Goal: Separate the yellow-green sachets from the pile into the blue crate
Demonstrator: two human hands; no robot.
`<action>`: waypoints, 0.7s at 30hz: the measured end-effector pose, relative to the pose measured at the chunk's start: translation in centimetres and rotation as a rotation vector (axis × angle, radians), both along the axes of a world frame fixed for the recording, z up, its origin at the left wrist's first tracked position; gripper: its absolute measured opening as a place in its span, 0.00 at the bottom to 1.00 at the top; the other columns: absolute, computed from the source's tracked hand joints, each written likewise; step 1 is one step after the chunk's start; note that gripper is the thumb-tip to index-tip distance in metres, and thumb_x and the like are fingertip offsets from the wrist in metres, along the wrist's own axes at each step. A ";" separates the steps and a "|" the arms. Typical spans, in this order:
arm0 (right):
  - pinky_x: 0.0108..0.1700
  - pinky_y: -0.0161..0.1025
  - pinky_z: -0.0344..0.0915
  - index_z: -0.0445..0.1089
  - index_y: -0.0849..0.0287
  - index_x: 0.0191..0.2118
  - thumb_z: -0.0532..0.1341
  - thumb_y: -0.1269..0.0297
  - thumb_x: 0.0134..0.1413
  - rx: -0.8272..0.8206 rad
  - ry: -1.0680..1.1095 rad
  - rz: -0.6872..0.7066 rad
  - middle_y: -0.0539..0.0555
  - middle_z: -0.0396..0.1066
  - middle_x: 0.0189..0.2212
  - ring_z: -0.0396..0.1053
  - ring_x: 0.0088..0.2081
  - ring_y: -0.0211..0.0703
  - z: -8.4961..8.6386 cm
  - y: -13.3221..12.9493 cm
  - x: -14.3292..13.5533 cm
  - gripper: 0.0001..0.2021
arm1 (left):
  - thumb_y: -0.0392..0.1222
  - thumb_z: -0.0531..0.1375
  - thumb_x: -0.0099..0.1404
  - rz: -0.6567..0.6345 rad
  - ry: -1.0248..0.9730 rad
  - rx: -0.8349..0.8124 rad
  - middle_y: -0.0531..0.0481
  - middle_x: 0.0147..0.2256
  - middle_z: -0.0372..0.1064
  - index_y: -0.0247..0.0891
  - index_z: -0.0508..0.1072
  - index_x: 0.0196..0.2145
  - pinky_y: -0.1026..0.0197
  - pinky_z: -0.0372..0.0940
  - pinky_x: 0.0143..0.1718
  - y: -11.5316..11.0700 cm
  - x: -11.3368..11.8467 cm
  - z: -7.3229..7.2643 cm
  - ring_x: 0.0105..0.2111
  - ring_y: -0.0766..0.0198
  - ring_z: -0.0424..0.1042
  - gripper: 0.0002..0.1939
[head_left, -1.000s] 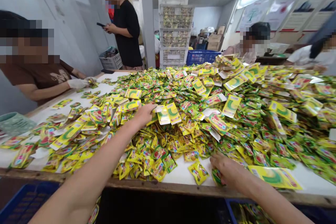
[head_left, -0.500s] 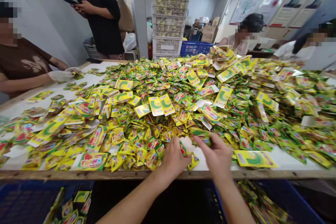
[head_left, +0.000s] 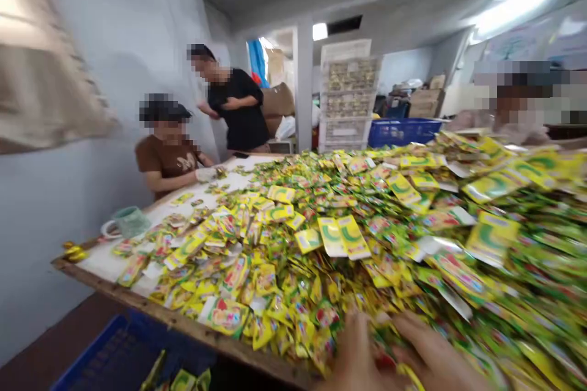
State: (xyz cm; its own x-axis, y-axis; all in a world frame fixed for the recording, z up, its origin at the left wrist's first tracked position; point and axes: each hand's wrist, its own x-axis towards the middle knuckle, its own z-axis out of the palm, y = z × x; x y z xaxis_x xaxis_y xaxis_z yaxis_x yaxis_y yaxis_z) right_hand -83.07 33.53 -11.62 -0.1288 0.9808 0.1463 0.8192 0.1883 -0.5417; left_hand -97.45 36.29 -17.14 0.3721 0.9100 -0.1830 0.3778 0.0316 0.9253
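Note:
My left hand [head_left: 353, 351] and my right hand [head_left: 428, 348] are close together at the lower edge of the view, over the front of a large heap of small candy packets [head_left: 293, 281]. Both are smeared by motion and cut off by the frame, so their grip is unclear. Between them shows a blurred bit of yellow and red packet [head_left: 385, 357]. Larger flat yellow-and-green packs [head_left: 342, 238] lie on the heap. A pack printed with a watermelon [head_left: 224, 316] rests near the table's front edge.
The wooden-edged table [head_left: 110, 293] carries a green mug [head_left: 131, 222] at its left corner. Below is a blue crate [head_left: 98, 357] with packets. One person in brown [head_left: 169, 162] sits at the far left, another in black [head_left: 238, 104] stands behind. Crates [head_left: 348, 95] are stacked at the back.
The view has swung left and up, so the table's left corner and the mug now show. My hands appear lower and further right in the picture. The standing person's arms are held differently.

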 end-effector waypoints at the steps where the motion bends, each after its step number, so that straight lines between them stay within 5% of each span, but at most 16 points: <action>1: 0.42 0.40 0.67 0.72 0.54 0.41 0.57 0.69 0.49 -0.014 0.035 0.000 0.56 0.75 0.40 0.72 0.42 0.49 1.1 0.2 -1.0 0.13 | 0.38 0.67 0.47 -0.044 -0.147 0.020 0.41 0.48 0.67 0.39 0.66 0.45 0.50 0.61 0.50 0.3 -1.7 1.0 0.48 0.49 0.66 0.27; 4: 0.35 0.39 0.65 0.71 0.56 0.33 0.61 0.67 0.52 0.049 0.075 -0.067 0.53 0.72 0.29 0.69 0.32 0.45 2.8 0.9 -3.2 0.03 | 0.40 0.65 0.51 -0.138 -0.439 0.009 0.50 0.38 0.69 0.37 0.67 0.39 0.59 0.62 0.44 1.6 -5.5 2.7 0.42 0.58 0.67 0.18; 7: 0.42 0.45 0.63 0.74 0.56 0.30 0.62 0.65 0.55 0.205 -0.054 0.005 0.56 0.71 0.36 0.65 0.40 0.49 2.3 0.6 -4.4 0.05 | 0.40 0.65 0.52 -0.160 -0.477 -0.017 0.50 0.37 0.70 0.35 0.70 0.39 0.61 0.62 0.44 2.1 -6.6 2.4 0.41 0.59 0.67 0.16; 12: 0.50 0.50 0.61 0.75 0.55 0.31 0.60 0.60 0.57 0.165 -0.046 0.176 0.57 0.68 0.44 0.61 0.49 0.52 1.5 -0.4 -5.5 0.08 | 0.42 0.66 0.54 -0.188 -0.432 0.061 0.47 0.38 0.74 0.34 0.75 0.40 0.58 0.63 0.45 1.8 -6.5 1.3 0.40 0.57 0.69 0.15; 16: 0.40 0.42 0.65 0.73 0.55 0.41 0.59 0.62 0.58 0.213 0.437 -0.140 0.56 0.69 0.39 0.66 0.41 0.45 0.5 -0.8 -5.7 0.08 | 0.50 0.66 0.55 -0.143 -0.507 -0.075 0.45 0.43 0.74 0.34 0.75 0.44 0.54 0.63 0.50 1.6 -7.2 1.3 0.44 0.53 0.70 0.22; 18: 0.28 0.35 0.62 0.72 0.56 0.39 0.63 0.59 0.52 0.060 0.785 -0.296 0.52 0.68 0.31 0.66 0.29 0.39 -0.3 -1.0 -5.9 0.09 | 0.54 0.60 0.60 -0.112 -0.573 -0.201 0.43 0.48 0.72 0.36 0.73 0.49 0.52 0.60 0.55 1.3 -8.0 1.4 0.50 0.52 0.68 0.24; 21: 0.18 0.30 0.47 0.68 0.58 0.31 0.69 0.59 0.40 -0.312 1.261 -0.264 0.45 0.63 0.22 0.54 0.17 0.29 -1.4 -1.0 -6.3 0.13 | 0.52 0.57 0.64 -0.163 -0.575 -0.325 0.44 0.51 0.71 0.37 0.74 0.49 0.52 0.56 0.59 1.2 -9.1 2.0 0.53 0.53 0.66 0.22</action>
State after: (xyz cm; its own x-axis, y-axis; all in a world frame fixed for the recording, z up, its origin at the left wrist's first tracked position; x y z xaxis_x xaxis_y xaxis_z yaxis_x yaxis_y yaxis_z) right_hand -89.39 32.56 -12.97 0.1266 0.9694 -0.2103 -0.2818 -0.1681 -0.9446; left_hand -106.55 37.51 -15.09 0.6200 0.7660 -0.1698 -0.1479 0.3267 0.9335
